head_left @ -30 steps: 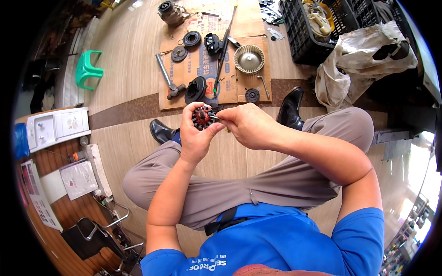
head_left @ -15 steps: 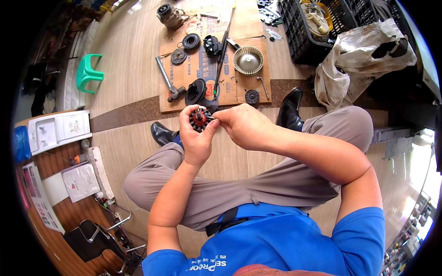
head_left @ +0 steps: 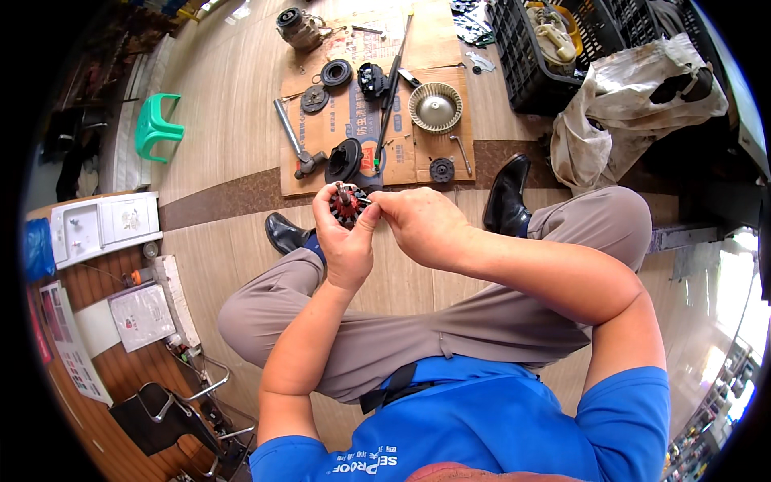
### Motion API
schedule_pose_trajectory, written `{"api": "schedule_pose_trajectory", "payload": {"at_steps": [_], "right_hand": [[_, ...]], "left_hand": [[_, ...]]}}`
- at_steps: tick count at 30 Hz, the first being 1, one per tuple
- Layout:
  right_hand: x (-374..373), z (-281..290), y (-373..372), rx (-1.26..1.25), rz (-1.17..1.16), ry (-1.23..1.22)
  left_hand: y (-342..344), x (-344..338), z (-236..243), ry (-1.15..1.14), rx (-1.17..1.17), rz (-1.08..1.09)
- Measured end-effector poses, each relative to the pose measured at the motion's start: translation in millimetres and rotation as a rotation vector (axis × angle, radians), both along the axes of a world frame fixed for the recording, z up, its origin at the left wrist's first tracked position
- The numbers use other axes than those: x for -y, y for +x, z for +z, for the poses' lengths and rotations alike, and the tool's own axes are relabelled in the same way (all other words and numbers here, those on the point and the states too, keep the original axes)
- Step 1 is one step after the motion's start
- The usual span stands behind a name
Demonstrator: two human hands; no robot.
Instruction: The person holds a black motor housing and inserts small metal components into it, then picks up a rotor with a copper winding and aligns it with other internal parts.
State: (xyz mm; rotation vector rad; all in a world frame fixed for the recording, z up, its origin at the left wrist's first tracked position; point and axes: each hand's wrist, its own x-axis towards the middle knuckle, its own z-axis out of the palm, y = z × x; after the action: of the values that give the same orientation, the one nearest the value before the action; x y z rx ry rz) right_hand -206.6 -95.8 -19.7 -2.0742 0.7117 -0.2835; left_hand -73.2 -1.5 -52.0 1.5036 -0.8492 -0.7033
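My left hand (head_left: 347, 255) is curled round a motor rotor (head_left: 340, 210) with red windings and dark segments about its edge; a short shaft sticks up from its middle. At the rotor's right side the thumb and forefinger of my right hand (head_left: 430, 229) are pinched together. A thin, light-coloured bit shows at these fingertips, too small to name. Just beyond my hands, a round black housing (head_left: 344, 159) and a metal hammer (head_left: 293, 132) lie on a cardboard sheet (head_left: 299, 185).
The cardboard also holds a fan wheel (head_left: 434, 108), a black ring (head_left: 336, 73), a grey disc (head_left: 314, 99), a small dark disc (head_left: 441, 169) and a long dark rod (head_left: 392, 88). Black crates (head_left: 522, 76) stand at the right, a green stool (head_left: 157, 127) at the left.
The rotor has turned a little within my left hand, and its shaft shows more plainly. My right hand has shifted slightly, still pinching at the rotor's right side.
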Motion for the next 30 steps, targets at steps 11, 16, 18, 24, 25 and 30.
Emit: {"api": "schedule_pose_trajectory", "payload": {"at_steps": [11,16,18,24,25,30], "right_hand": [[-1,-4,3,0.007,-0.02,0.022],[-2,-4,4,0.013,-0.035,0.047],[-2,-7,6,0.018,-0.048,0.032],[4,-9,9,0.049,-0.079,0.03],[4,-7,9,0.062,-0.082,0.064],[9,-4,4,0.125,-0.087,0.185]], "left_hand": [[-6,1,-2,0.01,0.031,0.043],[-6,0,-6,0.011,0.037,0.051],[-6,-1,-8,0.041,0.042,0.071],[-4,0,-7,0.035,-0.051,0.015],[-3,1,-6,0.033,-0.048,0.015],[4,2,-5,-0.057,-0.292,-0.078]]}}
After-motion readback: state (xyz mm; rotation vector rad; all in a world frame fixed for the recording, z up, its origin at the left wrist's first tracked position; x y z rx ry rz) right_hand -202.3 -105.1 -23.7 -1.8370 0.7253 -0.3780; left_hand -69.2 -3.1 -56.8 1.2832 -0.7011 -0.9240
